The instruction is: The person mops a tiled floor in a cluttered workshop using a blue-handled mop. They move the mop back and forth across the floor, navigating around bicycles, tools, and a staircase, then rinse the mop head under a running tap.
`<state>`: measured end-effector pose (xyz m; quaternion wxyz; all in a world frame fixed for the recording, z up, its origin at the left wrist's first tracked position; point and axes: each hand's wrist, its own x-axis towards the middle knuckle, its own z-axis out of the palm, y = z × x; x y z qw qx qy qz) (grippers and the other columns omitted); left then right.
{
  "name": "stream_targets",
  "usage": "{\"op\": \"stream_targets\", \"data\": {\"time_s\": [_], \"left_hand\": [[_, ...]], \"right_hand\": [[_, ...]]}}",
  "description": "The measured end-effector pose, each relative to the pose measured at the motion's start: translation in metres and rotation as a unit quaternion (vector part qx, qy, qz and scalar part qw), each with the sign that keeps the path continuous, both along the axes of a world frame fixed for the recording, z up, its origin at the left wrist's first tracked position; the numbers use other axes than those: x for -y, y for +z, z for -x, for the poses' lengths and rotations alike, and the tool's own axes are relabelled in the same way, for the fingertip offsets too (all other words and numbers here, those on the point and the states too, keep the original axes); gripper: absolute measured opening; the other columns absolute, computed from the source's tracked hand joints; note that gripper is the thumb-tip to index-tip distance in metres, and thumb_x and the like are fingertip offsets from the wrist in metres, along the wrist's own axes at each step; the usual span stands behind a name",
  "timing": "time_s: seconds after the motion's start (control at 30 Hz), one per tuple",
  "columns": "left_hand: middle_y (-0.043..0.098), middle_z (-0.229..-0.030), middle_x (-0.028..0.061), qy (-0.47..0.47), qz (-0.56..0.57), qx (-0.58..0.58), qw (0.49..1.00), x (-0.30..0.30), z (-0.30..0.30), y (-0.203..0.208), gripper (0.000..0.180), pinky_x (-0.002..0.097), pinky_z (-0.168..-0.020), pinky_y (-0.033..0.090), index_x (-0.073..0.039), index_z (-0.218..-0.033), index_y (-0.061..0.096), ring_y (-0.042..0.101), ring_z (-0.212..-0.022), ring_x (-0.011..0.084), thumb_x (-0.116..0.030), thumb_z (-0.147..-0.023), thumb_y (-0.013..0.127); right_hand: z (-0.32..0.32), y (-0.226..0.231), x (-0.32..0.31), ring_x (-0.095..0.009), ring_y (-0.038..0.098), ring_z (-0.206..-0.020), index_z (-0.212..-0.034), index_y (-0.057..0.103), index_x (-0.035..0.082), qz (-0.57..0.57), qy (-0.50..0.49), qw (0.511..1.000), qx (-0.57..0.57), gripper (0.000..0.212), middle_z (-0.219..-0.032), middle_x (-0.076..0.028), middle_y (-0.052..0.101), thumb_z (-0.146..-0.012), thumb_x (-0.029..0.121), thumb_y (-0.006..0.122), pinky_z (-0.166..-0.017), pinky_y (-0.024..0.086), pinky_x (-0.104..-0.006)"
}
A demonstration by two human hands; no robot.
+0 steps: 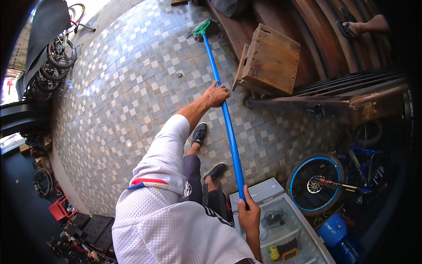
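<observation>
Mopping seems unfinished in the head view: left of the wooden box (274, 61), the left hand (216, 94) curls its fingers around the blue mop handle (231, 132); nearer than the box, the right hand (249, 212) wraps its end. The green mop head (202, 28) lies up-left of the box. How much tiled floor (132, 105) remains cannot be told.

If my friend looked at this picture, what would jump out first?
Probably the long blue-handled mop slanting across the middle, with the left hand partway along it and the right hand at its lower end. Next might come the blue-rimmed bike wheel at the lower right, then the wooden box at the upper right.
</observation>
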<state>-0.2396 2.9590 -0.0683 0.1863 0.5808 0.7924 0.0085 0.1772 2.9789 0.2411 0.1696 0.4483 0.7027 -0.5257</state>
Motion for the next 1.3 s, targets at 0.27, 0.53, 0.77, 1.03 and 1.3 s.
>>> {"op": "stream_targets", "data": {"time_s": [0.27,0.53,0.77,1.03,1.3], "left_hand": [[0.061,-0.101,0.0033,0.032,-0.069,0.079,0.994,0.016,-0.189,0.022,0.017,0.0557,-0.113,0.032,-0.017,-0.095,0.069,0.056,-0.117,0.0227,-0.016,-0.078,0.071],[0.061,-0.103,0.004,0.05,-0.087,0.129,0.987,0.033,-0.227,0.029,0.017,0.0569,-0.111,0.032,-0.016,-0.095,0.068,0.054,-0.118,0.0241,-0.015,-0.079,0.072],[0.059,-0.105,0.0067,0.066,-0.077,0.124,0.987,0.034,-0.173,0.015,0.013,0.0636,-0.112,0.03,-0.014,-0.097,0.068,0.052,-0.121,0.0252,-0.013,-0.084,0.067],[0.055,-0.106,0.0086,0.079,-0.132,0.157,0.976,0.019,-0.187,0.02,0.016,0.0638,-0.113,0.027,-0.014,-0.096,0.063,0.051,-0.119,0.0289,-0.015,-0.082,0.071],[0.056,-0.11,0.0097,0.075,-0.117,0.192,0.972,0.021,-0.186,0.019,0.02,0.0672,-0.117,0.022,-0.014,-0.099,0.063,0.047,-0.129,0.0302,-0.014,-0.08,0.071]], "right_hand": [[-0.138,0.062,0.008,-0.012,0.058,-0.072,-0.146,0.056,0.007,-0.047,0.032,0.993,0.106,0.053,-0.078,-0.012,0.066,-0.093,0.01,0.062,-0.066,0.05,-0.0312],[-0.172,0.073,-0.001,-0.02,0.065,-0.071,-0.147,0.055,0.009,-0.075,0.11,0.988,0.079,0.056,-0.081,-0.018,0.068,-0.091,0.006,0.062,-0.068,0.051,-0.035],[-0.127,0.045,0.009,-0.029,0.068,-0.072,-0.146,0.056,0.009,-0.12,0.126,0.981,0.089,0.055,-0.083,-0.021,0.067,-0.092,0.01,0.063,-0.07,0.052,-0.0402],[-0.145,0.058,-0.018,-0.009,0.055,-0.061,-0.145,0.053,-0.003,0.008,-0.051,0.987,0.154,0.054,-0.082,-0.006,0.065,-0.093,0.007,0.064,-0.055,0.045,-0.0286],[-0.123,0.076,-0.01,-0.011,0.056,-0.065,-0.15,0.049,0.001,-0.03,0.029,0.987,0.158,0.057,-0.08,-0.009,0.066,-0.095,0.008,0.06,-0.059,0.047,-0.0296]]}}
